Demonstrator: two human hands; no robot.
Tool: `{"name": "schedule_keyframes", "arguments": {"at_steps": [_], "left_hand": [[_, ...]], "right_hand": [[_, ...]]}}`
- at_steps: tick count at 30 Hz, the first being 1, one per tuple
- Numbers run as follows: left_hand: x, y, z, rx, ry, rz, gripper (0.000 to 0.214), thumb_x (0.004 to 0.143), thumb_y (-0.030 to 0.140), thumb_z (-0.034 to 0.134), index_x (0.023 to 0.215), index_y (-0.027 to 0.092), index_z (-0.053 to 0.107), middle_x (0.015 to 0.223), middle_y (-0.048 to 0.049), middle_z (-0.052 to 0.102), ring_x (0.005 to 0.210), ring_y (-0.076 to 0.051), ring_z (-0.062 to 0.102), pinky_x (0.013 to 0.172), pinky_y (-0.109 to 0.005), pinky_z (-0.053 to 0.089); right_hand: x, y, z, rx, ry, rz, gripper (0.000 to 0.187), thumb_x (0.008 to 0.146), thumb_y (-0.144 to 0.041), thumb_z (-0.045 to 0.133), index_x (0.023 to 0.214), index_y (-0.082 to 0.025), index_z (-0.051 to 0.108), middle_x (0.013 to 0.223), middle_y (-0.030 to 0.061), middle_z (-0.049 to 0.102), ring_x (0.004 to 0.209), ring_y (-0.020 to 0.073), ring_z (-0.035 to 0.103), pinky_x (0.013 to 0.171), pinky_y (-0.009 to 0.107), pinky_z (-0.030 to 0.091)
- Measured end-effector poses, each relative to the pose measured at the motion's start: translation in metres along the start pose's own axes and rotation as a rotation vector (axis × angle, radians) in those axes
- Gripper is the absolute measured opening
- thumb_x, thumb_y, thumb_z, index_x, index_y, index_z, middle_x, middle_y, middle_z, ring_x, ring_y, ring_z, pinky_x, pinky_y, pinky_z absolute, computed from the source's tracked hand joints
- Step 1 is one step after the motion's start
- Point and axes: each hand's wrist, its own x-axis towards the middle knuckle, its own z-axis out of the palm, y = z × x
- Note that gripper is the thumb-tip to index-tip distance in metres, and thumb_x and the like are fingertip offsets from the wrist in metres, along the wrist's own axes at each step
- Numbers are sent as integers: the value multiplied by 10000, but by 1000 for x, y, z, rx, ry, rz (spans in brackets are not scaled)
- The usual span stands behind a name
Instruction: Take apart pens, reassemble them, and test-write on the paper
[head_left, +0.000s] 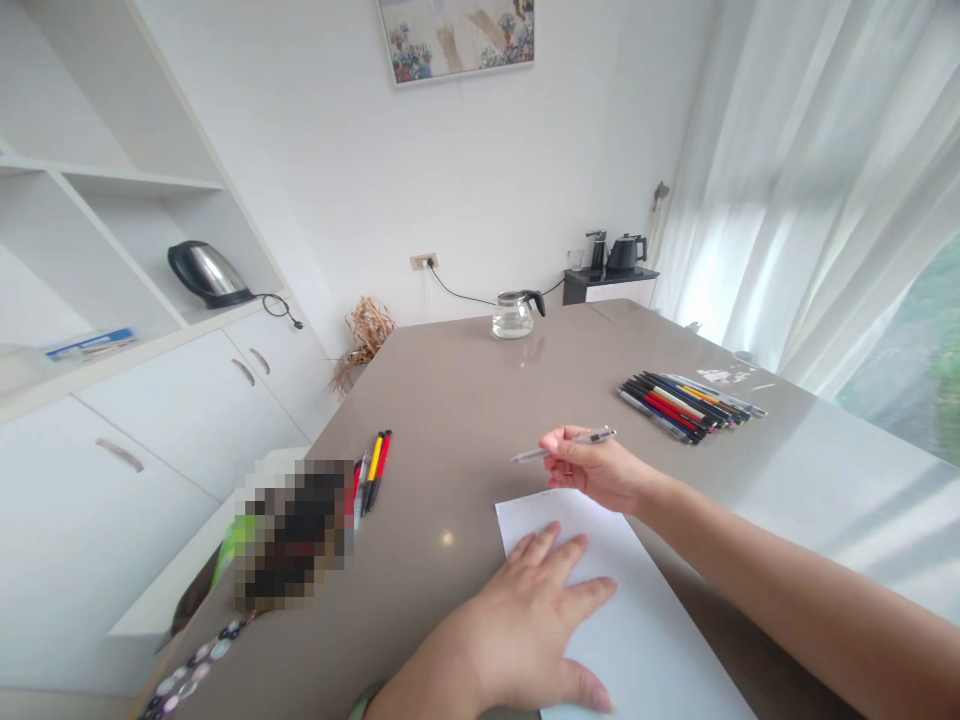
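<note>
My left hand (525, 625) lies flat with fingers spread on a white sheet of paper (637, 640) near the front of the grey-brown table (465, 400). My right hand (596, 468) hovers just past the sheet's far edge, fingers pinched round a clear pen (564, 446) held nearly level, its tip pointing left. A row of several pens (686, 396) in black, red, blue and yellow lies to the right, beyond my right hand. A smaller group of pens (373, 470), yellow, red and black, lies to the left.
A glass jug (516, 312) stands at the table's far edge. White cabinets and shelves with a steel kettle (204, 273) line the left wall. A side stand holds a black kettle (625, 252). Curtains (810, 180) hang at right. A blurred patch (296, 535) sits at the table's left edge.
</note>
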Motion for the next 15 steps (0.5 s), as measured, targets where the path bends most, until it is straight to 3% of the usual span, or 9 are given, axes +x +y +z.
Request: {"name": "schedule_keyframes", "arguments": {"at_steps": [2, 6, 10, 15], "left_hand": [[1, 0, 1, 8, 6, 1, 753, 628, 603, 501, 1269, 287, 266, 1394, -61, 100, 1250, -313, -9, 982, -491, 93], [1, 1, 0, 29, 13, 11, 727, 630, 604, 496, 1248, 274, 299, 1372, -73, 153, 1244, -324, 38, 976, -493, 119], [1, 3, -3, 48, 51, 13, 675, 611, 588, 529, 1185, 267, 378, 1316, -62, 242, 1222, -341, 86, 973, -479, 151], [1, 4, -2, 64, 70, 14, 656, 603, 582, 539, 1164, 274, 394, 1286, -50, 262, 1203, -339, 123, 969, -464, 171]], "right_hand": [[-1, 15, 5, -86, 84, -91, 220, 575, -254, 671, 660, -172, 485, 572, -41, 509, 525, 83, 482, 513, 209, 380], [-4, 30, 12, -430, 172, -216, 101, 633, -230, 570, 648, -173, 488, 549, -44, 487, 460, 71, 412, 452, 197, 322], [-7, 31, 14, -761, 171, -220, 137, 667, -211, 452, 699, -177, 581, 590, -19, 528, 548, 103, 460, 483, 205, 343], [-8, 34, 16, -892, 174, -220, 168, 655, -205, 415, 640, -181, 580, 545, -24, 505, 535, 107, 456, 460, 205, 335]]}}
